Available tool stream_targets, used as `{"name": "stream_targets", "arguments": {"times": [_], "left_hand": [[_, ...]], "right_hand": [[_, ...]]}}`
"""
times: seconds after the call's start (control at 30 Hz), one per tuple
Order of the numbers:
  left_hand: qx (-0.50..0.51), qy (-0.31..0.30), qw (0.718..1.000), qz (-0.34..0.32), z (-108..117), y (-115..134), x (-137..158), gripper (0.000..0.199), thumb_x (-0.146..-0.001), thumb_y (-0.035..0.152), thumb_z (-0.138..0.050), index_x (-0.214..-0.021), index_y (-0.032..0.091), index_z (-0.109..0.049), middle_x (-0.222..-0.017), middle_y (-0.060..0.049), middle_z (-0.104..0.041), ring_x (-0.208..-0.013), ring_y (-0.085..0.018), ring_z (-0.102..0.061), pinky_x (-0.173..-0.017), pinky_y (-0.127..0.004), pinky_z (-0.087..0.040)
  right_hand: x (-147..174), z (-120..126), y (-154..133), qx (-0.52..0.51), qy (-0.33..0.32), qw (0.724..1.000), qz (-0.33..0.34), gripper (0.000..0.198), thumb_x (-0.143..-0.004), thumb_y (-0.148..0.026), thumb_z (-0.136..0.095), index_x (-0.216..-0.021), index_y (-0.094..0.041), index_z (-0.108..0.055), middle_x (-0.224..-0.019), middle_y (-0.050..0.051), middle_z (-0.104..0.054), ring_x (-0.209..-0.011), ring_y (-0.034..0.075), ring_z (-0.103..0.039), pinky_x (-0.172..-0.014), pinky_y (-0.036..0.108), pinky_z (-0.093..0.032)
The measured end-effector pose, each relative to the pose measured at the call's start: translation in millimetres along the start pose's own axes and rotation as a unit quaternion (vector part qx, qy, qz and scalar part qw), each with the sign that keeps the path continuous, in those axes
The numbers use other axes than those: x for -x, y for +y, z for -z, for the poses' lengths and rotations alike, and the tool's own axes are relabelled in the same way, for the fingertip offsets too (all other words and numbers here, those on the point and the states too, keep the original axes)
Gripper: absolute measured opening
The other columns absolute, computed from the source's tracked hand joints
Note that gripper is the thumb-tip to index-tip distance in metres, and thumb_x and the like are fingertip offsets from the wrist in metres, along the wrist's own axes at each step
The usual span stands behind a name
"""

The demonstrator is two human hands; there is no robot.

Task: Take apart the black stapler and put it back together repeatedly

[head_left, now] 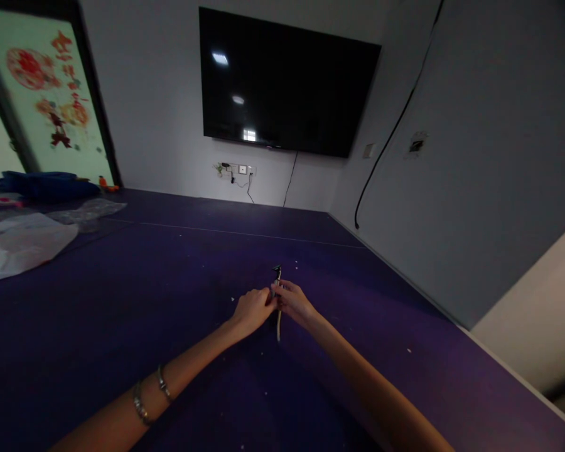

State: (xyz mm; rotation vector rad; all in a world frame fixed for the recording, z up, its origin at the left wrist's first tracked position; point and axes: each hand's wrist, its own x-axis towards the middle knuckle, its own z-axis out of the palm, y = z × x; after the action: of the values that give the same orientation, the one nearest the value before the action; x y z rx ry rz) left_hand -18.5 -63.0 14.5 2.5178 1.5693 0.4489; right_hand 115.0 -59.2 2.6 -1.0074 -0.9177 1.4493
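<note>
- While white sheeting lies at the left edge of the frame, with a blue bundle behind it at upper left, both sit well apart from the hands and need no attention.
- Just left of centre, the left hand has its fingers curled in against a slim object; exactly where the tips press is hidden. It seems best used as the steadying hand, wrist low and firm.
- At centre, slightly below the middle of the frame, the slim object stands roughly upright between the hands, its dark head above the fingers and its pale tail below. Fine work here probably calls for short, gentle movements, with the head left in clear sight.
- Just right of centre, the right hand pinches the same object, thumb and fingers drawn together. A light grip close to the other hand should limit any bending or twisting.
</note>
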Motion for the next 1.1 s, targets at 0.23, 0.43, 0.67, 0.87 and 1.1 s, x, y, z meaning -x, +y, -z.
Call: {"name": "stream_targets", "arguments": {"times": [0.23,0.43,0.67,0.87,1.1], "left_hand": [[-0.02,0.027,0.998,-0.05,2,19,4,0.037,-0.089,0.041,-0.03,-0.093,0.02,-0.059,-0.085,-0.007,-0.067,-0.079,-0.022,-0.064,-0.066,-0.032,-0.045],[-0.026,0.013,0.996,-0.082,2,26,5,0.037,-0.088,0.04,-0.031,-0.085,0.02,-0.062,-0.078,-0.005,-0.067,-0.074,-0.021,-0.064,-0.065,-0.03,-0.045],[-0.05,-0.052,0.996,-0.057,-12,17,-5,0.039,-0.083,0.044,-0.037,-0.074,0.018,-0.064,-0.076,-0.008,-0.066,-0.075,-0.023,-0.064,-0.063,-0.031,-0.045],[-0.064,-0.074,0.994,-0.049,-23,17,-11,0.04,-0.082,0.045,-0.038,-0.076,0.016,-0.065,-0.081,-0.012,-0.067,-0.079,-0.027,-0.064,-0.065,-0.034,-0.046],[-0.076,-0.089,0.992,-0.039,-29,16,-17,0.032,-0.081,0.034,-0.039,-0.082,0.016,-0.065,-0.087,-0.012,-0.067,-0.083,-0.027,-0.064,-0.068,-0.036,-0.047]], "right_hand": [[16,12,-9,0.007,0.043,0.999,0.019,0.041,-0.051,-0.028,-0.076,-0.083,-0.017,-0.054,-0.063,-0.004,-0.058,-0.052,0.008,-0.052,-0.052,0.024,-0.046],[38,67,-31,0.102,0.068,0.992,0.012,0.036,-0.059,-0.026,-0.07,-0.091,-0.018,-0.057,-0.066,-0.003,-0.059,-0.057,0.012,-0.057,-0.056,0.028,-0.05],[60,180,-62,0.442,0.186,0.877,-0.004,0.027,-0.069,-0.024,-0.059,-0.094,-0.016,-0.062,-0.064,-0.002,-0.06,-0.055,0.01,-0.055,-0.05,0.02,-0.045],[74,230,-79,0.563,0.233,0.793,-0.01,0.015,-0.064,-0.017,-0.058,-0.074,-0.013,-0.068,-0.048,-0.004,-0.053,-0.05,0.011,-0.053,-0.047,0.018,-0.037],[74,233,-76,0.658,0.243,0.713,-0.008,0.011,-0.062,-0.012,-0.058,-0.06,-0.012,-0.068,-0.051,0.001,-0.058,-0.061,0.014,-0.058,-0.049,0.018,-0.032]]}}
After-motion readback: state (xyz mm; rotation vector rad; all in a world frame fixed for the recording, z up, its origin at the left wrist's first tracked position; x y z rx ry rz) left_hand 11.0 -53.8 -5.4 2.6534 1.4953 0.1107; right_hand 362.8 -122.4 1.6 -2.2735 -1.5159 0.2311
